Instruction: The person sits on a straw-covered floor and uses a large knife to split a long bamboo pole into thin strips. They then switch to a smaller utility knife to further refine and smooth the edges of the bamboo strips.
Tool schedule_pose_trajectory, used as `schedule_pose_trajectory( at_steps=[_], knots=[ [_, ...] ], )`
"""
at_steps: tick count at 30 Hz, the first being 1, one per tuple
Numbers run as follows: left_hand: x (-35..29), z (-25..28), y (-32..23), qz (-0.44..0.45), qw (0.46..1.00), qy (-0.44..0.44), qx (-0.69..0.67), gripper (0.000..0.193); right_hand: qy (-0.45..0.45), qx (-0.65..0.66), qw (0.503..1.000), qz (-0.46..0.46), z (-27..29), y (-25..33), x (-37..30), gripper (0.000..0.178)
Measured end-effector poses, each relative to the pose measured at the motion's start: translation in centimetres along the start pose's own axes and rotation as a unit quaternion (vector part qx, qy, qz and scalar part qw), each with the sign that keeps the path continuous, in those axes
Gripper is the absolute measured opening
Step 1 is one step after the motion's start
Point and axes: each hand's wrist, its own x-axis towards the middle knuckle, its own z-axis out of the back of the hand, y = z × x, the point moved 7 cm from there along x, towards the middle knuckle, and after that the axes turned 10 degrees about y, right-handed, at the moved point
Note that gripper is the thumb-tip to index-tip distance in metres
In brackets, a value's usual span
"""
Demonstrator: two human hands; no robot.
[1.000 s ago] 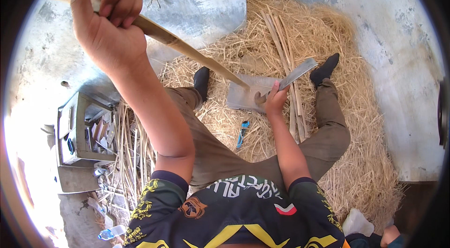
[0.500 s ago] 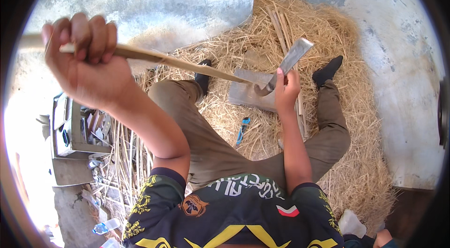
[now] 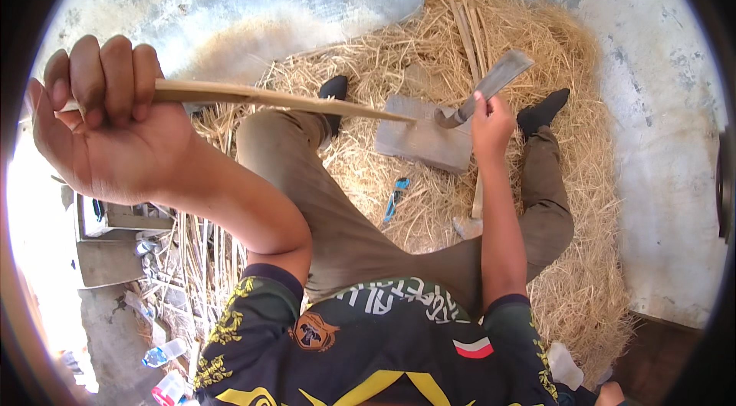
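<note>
My left hand (image 3: 115,118), raised at the left, has its fingers wrapped round a long split bamboo strip (image 3: 276,98). The strip slopes down to the right, and its thin far end reaches the top of a grey wooden block (image 3: 425,149) between my legs. To the right of that end, my right hand (image 3: 491,126) grips a short machete-like knife (image 3: 506,76). Its wide grey blade points up and away, and its dark hooked end (image 3: 447,121) hangs over the block. The knife and the strip are apart.
Pale shavings (image 3: 368,199) cover the floor around my legs. A blue-and-black tool (image 3: 396,199) lies in front of me, with a metal-headed tool (image 3: 468,226) by my right thigh. Sticks (image 3: 203,260) and plastic bottles (image 3: 165,352) lie at left; a concrete wall (image 3: 659,138) stands at right.
My left hand has moved slightly left and down with the strip, whose far end still meets the block. The knife has shifted a little to the right, away from the strip.
</note>
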Motion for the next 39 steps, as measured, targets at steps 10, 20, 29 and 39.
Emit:
schedule_pose_trajectory(
  at_steps=[10,20,29,39],
  knots=[
    [0.3,3.9,-1.0,0.015,1.000,-0.013,0.011,0.020,-0.153,0.035,0.986,0.055,8.2,6.8,1.6,0.024],
    [0.1,3.2,-0.4,-0.013,0.998,-0.055,0.033,0.023,-0.030,0.056,0.997,-0.042,3.2,0.8,1.3,0.026],
    [0.0,4.3,-1.3,0.018,0.999,-0.027,-0.006,0.022,-0.182,0.086,0.980,0.006,8.5,4.8,0.7,0.026],
    [0.0,2.3,-0.4,-0.010,0.996,-0.066,0.062,0.019,0.014,0.050,0.995,-0.080,9.2,5.5,6.0,0.036]
  ],
)
